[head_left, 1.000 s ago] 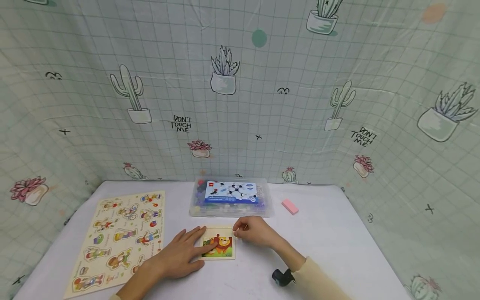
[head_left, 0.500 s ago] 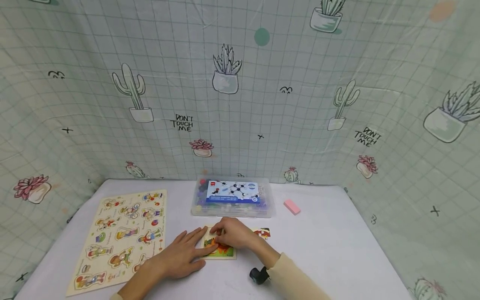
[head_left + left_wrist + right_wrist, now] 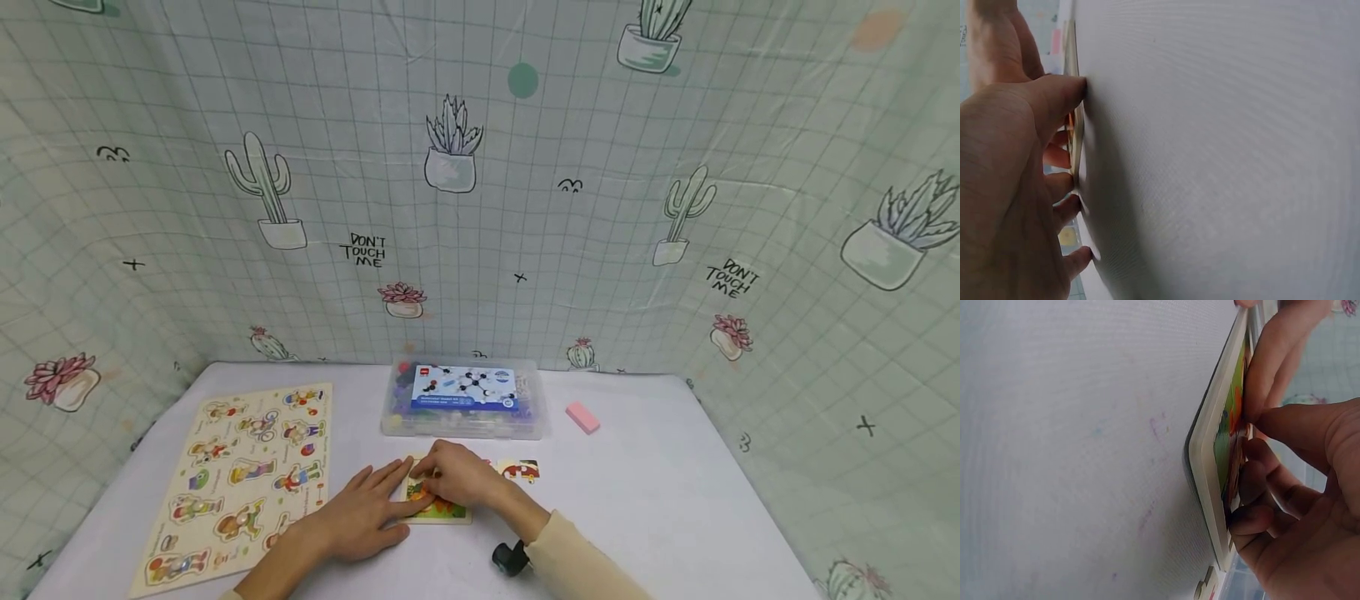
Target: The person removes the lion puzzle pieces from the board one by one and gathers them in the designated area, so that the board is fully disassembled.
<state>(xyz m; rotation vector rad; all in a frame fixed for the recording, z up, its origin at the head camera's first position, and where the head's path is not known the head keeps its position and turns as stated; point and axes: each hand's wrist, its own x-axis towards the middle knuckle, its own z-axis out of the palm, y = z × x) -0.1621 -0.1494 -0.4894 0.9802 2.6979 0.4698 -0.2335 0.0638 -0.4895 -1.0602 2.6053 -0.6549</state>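
A small wooden jigsaw puzzle board (image 3: 1200,456) with an animal picture lies flat on the white table, mostly covered by both hands in the head view. My left hand (image 3: 356,517) lies at its left side, fingers spread, the index finger reaching across the picture. In the left wrist view the left thumb (image 3: 1063,94) rests at the board's near edge. Over the upper part of the picture, my right hand (image 3: 459,477) has thumb and fingers curled down, pinching a puzzle piece that they largely hide. Loose puzzle pieces (image 3: 522,471) lie just right of the board.
Behind the board stands a clear plastic case (image 3: 461,425) of molecular model parts. A pink eraser-like block (image 3: 582,417) lies right of it. At the left is a large wooden peg puzzle (image 3: 247,492). A black device (image 3: 510,558) sits at my right wrist.
My right hand has moved left from the board's right edge onto its upper part, uncovering the loose pieces at the right. My left hand has stayed in place.
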